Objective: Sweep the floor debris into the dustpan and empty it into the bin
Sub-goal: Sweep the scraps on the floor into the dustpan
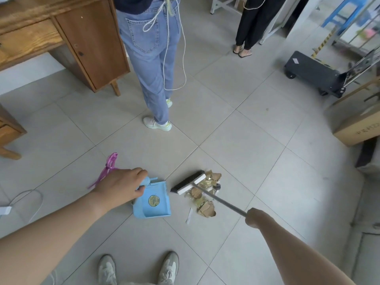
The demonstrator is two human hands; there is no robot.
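Note:
A light blue dustpan (155, 204) lies on the tiled floor with a round sticker inside. My left hand (121, 185) grips its handle at the pan's upper left. A broom (190, 183) with a white head and dark bristles rests on the floor just right of the pan. My right hand (256, 218) grips its grey shaft low on the right. Brown and gold paper debris (205, 197) is piled behind and below the broom head, apart from the pan's mouth. A white strip (189, 216) lies beside the pile. No bin is in view.
A person in blue jeans (153, 64) stands straight ahead; another in black trousers (249, 23) stands farther back. A wooden cabinet (90, 42) is at the left, a black trolley (312, 74) and cardboard box (357, 128) at the right. A pink ribbon (107, 169) lies beside my left hand.

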